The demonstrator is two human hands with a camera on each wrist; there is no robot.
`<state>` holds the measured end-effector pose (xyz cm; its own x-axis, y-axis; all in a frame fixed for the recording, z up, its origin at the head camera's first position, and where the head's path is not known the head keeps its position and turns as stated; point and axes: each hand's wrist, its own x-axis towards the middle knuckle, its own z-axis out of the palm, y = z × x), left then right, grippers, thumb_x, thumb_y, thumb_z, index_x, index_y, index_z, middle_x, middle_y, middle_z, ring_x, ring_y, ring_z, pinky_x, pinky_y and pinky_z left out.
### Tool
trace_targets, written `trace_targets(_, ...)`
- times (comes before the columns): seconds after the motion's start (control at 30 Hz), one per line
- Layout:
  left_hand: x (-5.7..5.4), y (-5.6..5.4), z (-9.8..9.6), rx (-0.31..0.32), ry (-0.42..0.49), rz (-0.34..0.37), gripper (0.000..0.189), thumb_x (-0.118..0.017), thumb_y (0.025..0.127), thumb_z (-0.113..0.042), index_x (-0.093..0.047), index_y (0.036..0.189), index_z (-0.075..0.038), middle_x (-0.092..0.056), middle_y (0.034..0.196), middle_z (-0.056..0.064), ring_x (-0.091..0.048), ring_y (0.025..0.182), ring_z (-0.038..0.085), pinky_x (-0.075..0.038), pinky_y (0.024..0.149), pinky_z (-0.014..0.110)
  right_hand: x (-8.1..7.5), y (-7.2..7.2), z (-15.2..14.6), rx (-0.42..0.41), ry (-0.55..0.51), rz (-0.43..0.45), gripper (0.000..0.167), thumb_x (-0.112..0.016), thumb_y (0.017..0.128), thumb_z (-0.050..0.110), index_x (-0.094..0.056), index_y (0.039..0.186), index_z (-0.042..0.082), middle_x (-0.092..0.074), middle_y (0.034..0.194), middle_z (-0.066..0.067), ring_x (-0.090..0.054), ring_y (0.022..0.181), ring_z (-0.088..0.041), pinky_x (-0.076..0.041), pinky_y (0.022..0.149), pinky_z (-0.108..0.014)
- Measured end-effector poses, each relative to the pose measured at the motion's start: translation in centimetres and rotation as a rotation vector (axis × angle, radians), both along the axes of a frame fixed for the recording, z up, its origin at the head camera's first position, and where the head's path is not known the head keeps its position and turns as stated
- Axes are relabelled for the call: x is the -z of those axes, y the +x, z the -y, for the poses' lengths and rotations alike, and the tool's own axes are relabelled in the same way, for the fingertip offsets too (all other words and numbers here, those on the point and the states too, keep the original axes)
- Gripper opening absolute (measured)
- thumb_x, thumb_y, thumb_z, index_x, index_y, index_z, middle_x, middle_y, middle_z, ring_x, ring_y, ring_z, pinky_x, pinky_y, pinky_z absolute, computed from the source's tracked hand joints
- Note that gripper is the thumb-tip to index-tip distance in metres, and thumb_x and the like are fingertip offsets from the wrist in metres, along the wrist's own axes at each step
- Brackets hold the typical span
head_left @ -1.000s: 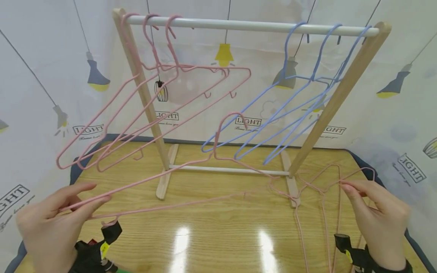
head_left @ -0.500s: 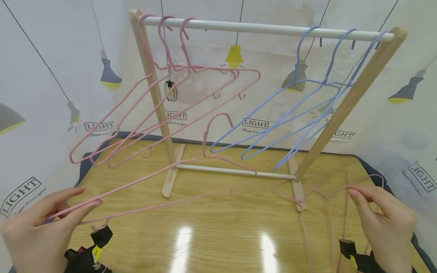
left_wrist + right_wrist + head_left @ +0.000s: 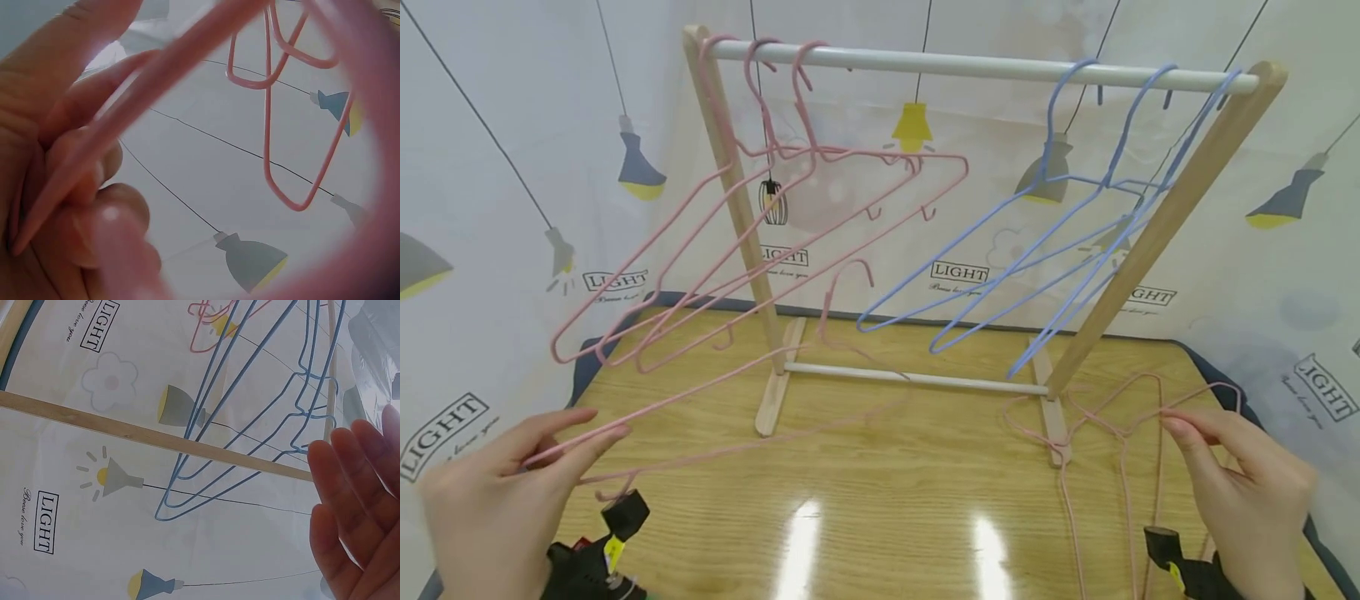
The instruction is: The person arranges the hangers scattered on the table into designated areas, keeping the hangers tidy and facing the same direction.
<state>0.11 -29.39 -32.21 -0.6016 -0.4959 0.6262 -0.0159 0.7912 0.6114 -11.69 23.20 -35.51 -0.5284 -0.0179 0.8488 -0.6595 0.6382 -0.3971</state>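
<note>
My left hand (image 3: 501, 492) grips one end of a pink clothes hanger (image 3: 700, 385), which slants away toward the rack. Its hook (image 3: 826, 304) points up, below the rail and to the right of the hanging pink hangers. A close, blurred part of the pink hanger (image 3: 140, 94) crosses the left wrist view in front of the curled fingers. My right hand (image 3: 1247, 492) hovers at the right with thumb and index close together. The right wrist view shows its fingers (image 3: 362, 481) relaxed, holding nothing. Several pink hangers (image 3: 1123, 467) lie on the table beside it.
A wooden rack with a white rail (image 3: 940, 62) stands on the wooden table (image 3: 887, 500). Three pink hangers (image 3: 662, 242) hang at its left end, blue hangers (image 3: 1000, 275) at its right. A lamp-patterned cloth (image 3: 865, 208) stands behind.
The hook of the pink hanger in my left hand has moved leftward and farther back, toward the hanging pink hangers. My right hand stays by the hangers on the table. The head view has shifted slightly.
</note>
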Motion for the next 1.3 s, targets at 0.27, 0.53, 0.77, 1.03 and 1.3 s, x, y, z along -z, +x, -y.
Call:
trace_targets(0.27,0.4,-1.7,-0.3,0.023,0.029,-0.116,0.017,-0.089,0.079,-0.001,-0.080,0.090,0.008,-0.051,0.076,-0.047,-0.052,0.058,-0.022,-0.034,0.053,0.005,0.1,-0.1,0.0,-0.020,-0.014,-0.010,0.036,-0.071,0.100,0.019,-0.075,0.089,-0.014,-0.067,0.101,0.026,-0.058,0.086,0.017,-0.042,0.083,-0.008)
trace_targets(0.53,0.9,-3.6,-0.7,0.137,-0.020,-0.296,0.014,-0.086,0.082,0.002,-0.077,0.075,0.010,-0.051,0.065,-0.034,-0.040,0.047,-0.012,-0.029,0.054,0.008,0.3,-0.1,0.0,-0.040,-0.032,-0.028,0.026,-0.069,0.100,0.007,-0.074,0.089,-0.016,-0.069,0.099,0.021,-0.061,0.089,0.016,-0.044,0.083,-0.008)
trace_targets(0.77,0.7,-5.1,-1.6,0.205,-0.009,-0.406,0.027,-0.083,0.088,-0.010,-0.075,0.071,0.010,-0.053,0.063,-0.028,-0.042,0.046,-0.012,-0.032,0.052,0.005,0.4,-0.2,0.0,-0.063,-0.048,-0.040,0.022,-0.067,0.100,0.004,-0.075,0.088,-0.013,-0.075,0.088,-0.002,-0.064,0.089,0.012,-0.045,0.082,-0.008)
trace_targets(1.03,0.7,-5.9,-2.7,0.204,0.035,-0.540,0.049,-0.082,0.092,-0.029,-0.071,0.067,0.011,-0.053,0.059,-0.020,-0.042,0.050,-0.013,-0.031,0.055,0.005,0.3,-0.1,0.1,-0.052,-0.058,-0.031,0.028,-0.065,0.103,0.008,-0.076,0.087,-0.013,-0.074,0.095,0.014,-0.063,0.091,0.015,-0.044,0.080,-0.006)
trace_targets(1.3,0.4,-7.2,-4.5,0.249,0.091,-0.664,0.058,-0.079,0.093,-0.038,-0.069,0.066,0.012,-0.049,0.047,0.007,-0.041,0.049,-0.008,-0.028,0.054,0.007,0.1,-0.2,0.3,-0.041,-0.069,-0.039,0.040,-0.062,0.106,0.015,-0.073,0.082,-0.016,-0.066,0.102,0.030,-0.060,0.087,0.018,-0.032,0.062,-0.003)
